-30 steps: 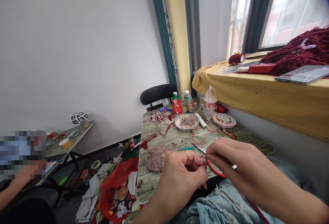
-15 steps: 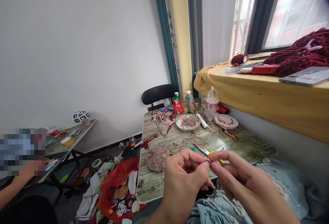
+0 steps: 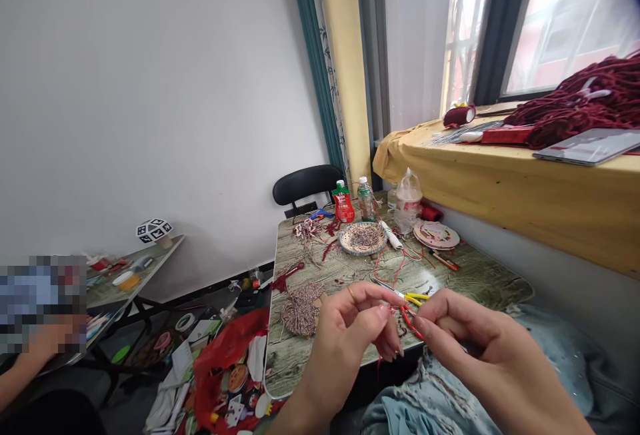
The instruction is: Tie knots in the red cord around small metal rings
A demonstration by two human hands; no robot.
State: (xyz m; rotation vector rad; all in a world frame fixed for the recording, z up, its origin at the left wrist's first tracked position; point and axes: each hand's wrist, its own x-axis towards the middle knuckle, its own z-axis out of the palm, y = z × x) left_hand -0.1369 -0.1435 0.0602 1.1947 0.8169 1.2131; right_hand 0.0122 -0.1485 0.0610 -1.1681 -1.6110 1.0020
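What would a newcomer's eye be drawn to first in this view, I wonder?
Most likely the left hand and right hand, poised close together at the near side of the wood-patterned table. Next, perhaps, the heap of dark red yarn on the yellow cloth by the window, then the red bag amid clutter on the floor.

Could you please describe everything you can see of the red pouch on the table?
The pouch is mostly red, with green near the top, a white cap and pale printing too small to read. It looks like glossy, flexible plastic. It stands roughly upright at the far side of the wood-grain table, cap on, left of the bottle and behind the plate. No hand touches it; its contents are hidden.
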